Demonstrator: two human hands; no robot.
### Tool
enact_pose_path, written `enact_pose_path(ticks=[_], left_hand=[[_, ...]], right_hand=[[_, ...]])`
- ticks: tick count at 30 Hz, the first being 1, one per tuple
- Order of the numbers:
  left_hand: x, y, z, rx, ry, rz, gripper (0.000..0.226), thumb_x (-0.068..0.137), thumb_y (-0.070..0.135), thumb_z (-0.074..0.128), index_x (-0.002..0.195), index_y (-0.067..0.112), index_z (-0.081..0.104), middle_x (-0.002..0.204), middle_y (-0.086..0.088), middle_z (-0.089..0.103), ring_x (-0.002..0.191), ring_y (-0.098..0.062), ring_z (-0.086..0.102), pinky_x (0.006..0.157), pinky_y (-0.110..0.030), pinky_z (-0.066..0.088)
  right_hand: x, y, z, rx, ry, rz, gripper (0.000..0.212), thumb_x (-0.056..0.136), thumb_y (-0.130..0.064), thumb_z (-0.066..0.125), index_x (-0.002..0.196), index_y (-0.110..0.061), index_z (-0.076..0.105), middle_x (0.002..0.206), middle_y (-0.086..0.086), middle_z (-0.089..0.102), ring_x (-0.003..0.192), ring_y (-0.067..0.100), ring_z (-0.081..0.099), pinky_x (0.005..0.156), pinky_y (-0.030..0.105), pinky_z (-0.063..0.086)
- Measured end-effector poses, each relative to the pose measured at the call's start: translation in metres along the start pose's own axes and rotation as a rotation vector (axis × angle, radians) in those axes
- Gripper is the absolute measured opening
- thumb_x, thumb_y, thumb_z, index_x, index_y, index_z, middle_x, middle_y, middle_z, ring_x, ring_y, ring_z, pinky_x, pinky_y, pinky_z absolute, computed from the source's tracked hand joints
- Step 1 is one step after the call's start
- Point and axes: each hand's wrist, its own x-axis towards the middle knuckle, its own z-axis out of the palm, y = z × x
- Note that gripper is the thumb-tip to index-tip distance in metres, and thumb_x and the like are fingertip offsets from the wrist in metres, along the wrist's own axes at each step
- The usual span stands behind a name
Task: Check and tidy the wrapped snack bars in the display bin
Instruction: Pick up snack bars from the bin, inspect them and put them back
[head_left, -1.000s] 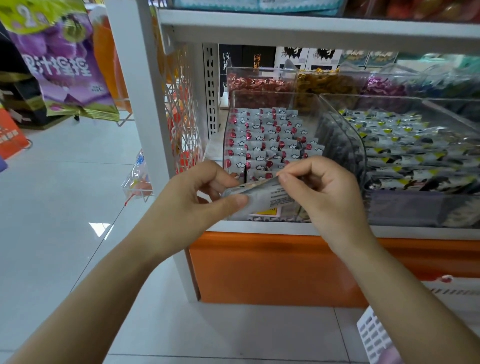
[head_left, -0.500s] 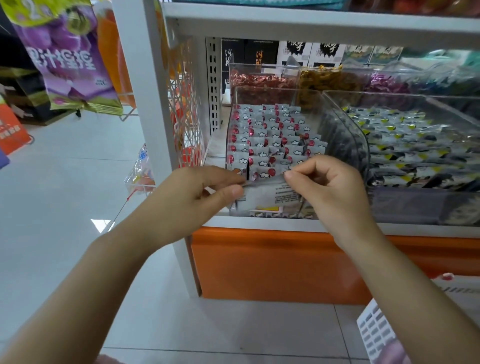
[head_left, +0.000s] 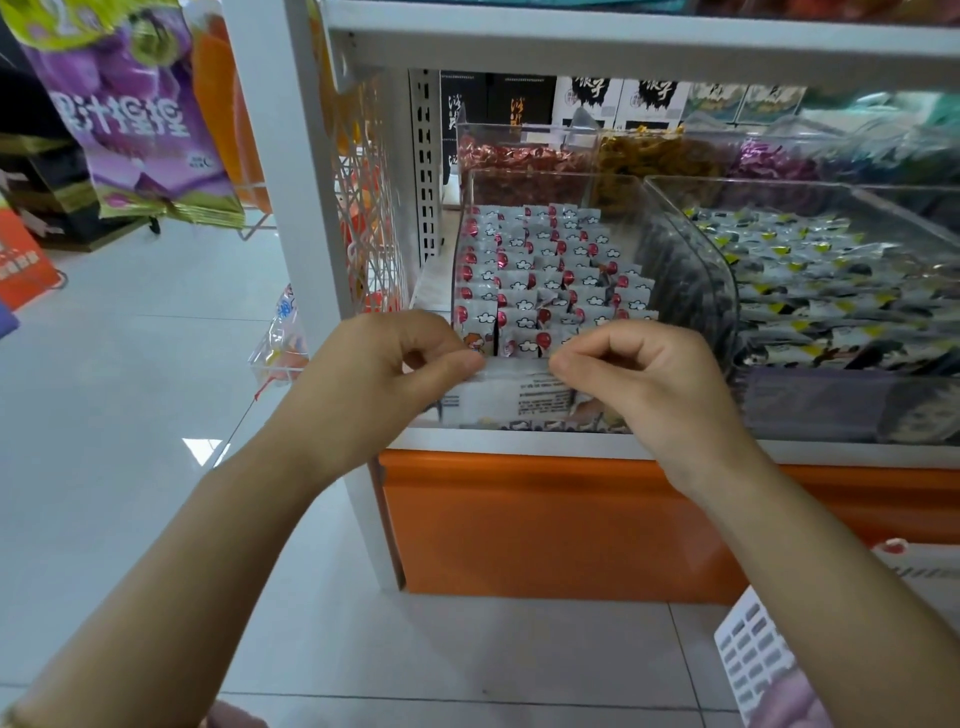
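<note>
Pinching one wrapped snack bar (head_left: 519, 387) by both ends at the front of the clear display bin (head_left: 685, 270): left end in the left hand (head_left: 374, 384), right end in the right hand (head_left: 641, 382), thumb against curled forefinger each side. Holding it level, printed back facing up, just before the rows of upright bars (head_left: 545, 270) filling the bin.

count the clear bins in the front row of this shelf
2. The left bin holds the red-and-white snack bars; the right bin holds yellow-and-black wrapped packs. More may sit past the right edge of view.
</note>
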Motion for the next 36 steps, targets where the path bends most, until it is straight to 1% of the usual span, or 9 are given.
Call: enact_pose_path(ticks=[3, 5, 10, 14, 20, 26, 30, 33, 36], left_hand=[[0.0, 0.004, 0.002, -0.046, -0.023, -0.002, 0.007, 0.083, 0.044, 0.055, 0.087, 0.042, 0.06, 0.084, 0.018, 0.063, 0.083, 0.005, 0.055, 0.067, -0.005, 0.042], [0.0, 0.005, 0.003, -0.01, -0.09, 0.01, 0.017, 0.075, 0.052, 0.055, 0.091, 0.05, 0.052, 0.092, 0.027, 0.057, 0.092, 0.011, 0.05, 0.069, -0.001, 0.041], [0.003, 0.002, -0.001, -0.07, -0.064, -0.007, 0.028, 0.077, 0.043, 0.055, 0.104, 0.041, 0.058, 0.099, 0.022, 0.062, 0.094, 0.007, 0.056, 0.072, -0.004, 0.044], [0.004, 0.003, 0.001, -0.137, -0.043, -0.008, 0.02, 0.087, 0.03, 0.054, 0.105, 0.039, 0.059, 0.096, 0.024, 0.063, 0.091, 0.011, 0.057, 0.07, -0.002, 0.043], [0.005, 0.0, 0.005, -0.167, 0.119, -0.069, 0.012, 0.092, 0.021, 0.052, 0.097, 0.021, 0.064, 0.079, 0.007, 0.064, 0.063, 0.004, 0.058, 0.055, -0.007, 0.043], [0.007, 0.002, 0.009, -0.144, 0.236, -0.082, 0.021, 0.095, 0.033, 0.046, 0.086, 0.025, 0.063, 0.064, 0.015, 0.062, 0.057, -0.001, 0.057, 0.05, -0.011, 0.042], [0.017, -0.006, 0.004, 0.056, 0.313, -0.03, 0.032, 0.093, 0.034, 0.051, 0.12, 0.02, 0.06, 0.101, 0.011, 0.06, 0.082, 0.002, 0.054, 0.071, -0.014, 0.041], [0.023, -0.017, 0.005, 0.194, 0.193, -0.005, 0.037, 0.094, 0.028, 0.049, 0.129, 0.015, 0.054, 0.122, -0.003, 0.057, 0.104, -0.013, 0.053, 0.091, -0.03, 0.043], [0.025, -0.023, 0.011, 0.193, 0.145, -0.019, 0.036, 0.097, 0.022, 0.044, 0.132, 0.016, 0.051, 0.129, -0.003, 0.054, 0.113, -0.009, 0.045, 0.09, -0.018, 0.032]], right_hand=[[0.001, 0.001, -0.003, 0.069, 0.018, 0.054, 0.014, 0.083, -0.008, 0.067, 0.072, -0.015, 0.072, 0.07, 0.0, 0.071, 0.069, 0.018, 0.07, 0.058, 0.042, 0.059], [0.003, 0.001, -0.006, 0.108, 0.037, 0.08, 0.014, 0.083, -0.007, 0.066, 0.072, -0.014, 0.072, 0.07, 0.002, 0.071, 0.069, 0.021, 0.071, 0.058, 0.043, 0.059], [0.007, 0.0, -0.014, 0.284, -0.079, 0.256, 0.006, 0.076, -0.009, 0.066, 0.074, -0.007, 0.071, 0.078, 0.014, 0.069, 0.069, 0.018, 0.07, 0.051, 0.025, 0.056], [0.009, 0.001, -0.017, 0.397, -0.108, 0.31, 0.02, 0.068, -0.018, 0.065, 0.079, -0.001, 0.069, 0.076, 0.01, 0.071, 0.07, 0.02, 0.071, 0.05, 0.025, 0.056], [0.006, 0.004, -0.015, 0.557, -0.161, 0.264, 0.042, 0.078, -0.035, 0.059, 0.104, -0.004, 0.066, 0.099, 0.013, 0.072, 0.087, 0.023, 0.069, 0.07, 0.027, 0.058], [0.008, 0.002, 0.002, 0.267, 0.059, 0.074, 0.032, 0.075, -0.032, 0.065, 0.105, -0.02, 0.066, 0.09, 0.0, 0.073, 0.071, 0.016, 0.069, 0.068, 0.029, 0.058], [0.026, -0.006, -0.007, 0.246, 0.251, 0.029, 0.018, 0.085, -0.014, 0.065, 0.102, -0.017, 0.06, 0.09, 0.003, 0.068, 0.064, 0.011, 0.067, 0.061, 0.022, 0.055], [0.037, -0.013, -0.007, 0.063, 0.216, -0.056, 0.012, 0.087, -0.011, 0.064, 0.096, -0.014, 0.058, 0.089, 0.001, 0.067, 0.068, 0.005, 0.066, 0.058, 0.02, 0.055], [0.048, -0.02, -0.003, -0.213, 0.132, -0.152, 0.016, 0.086, -0.017, 0.065, 0.101, -0.017, 0.06, 0.09, -0.013, 0.062, 0.079, 0.001, 0.063, 0.069, 0.018, 0.054]])
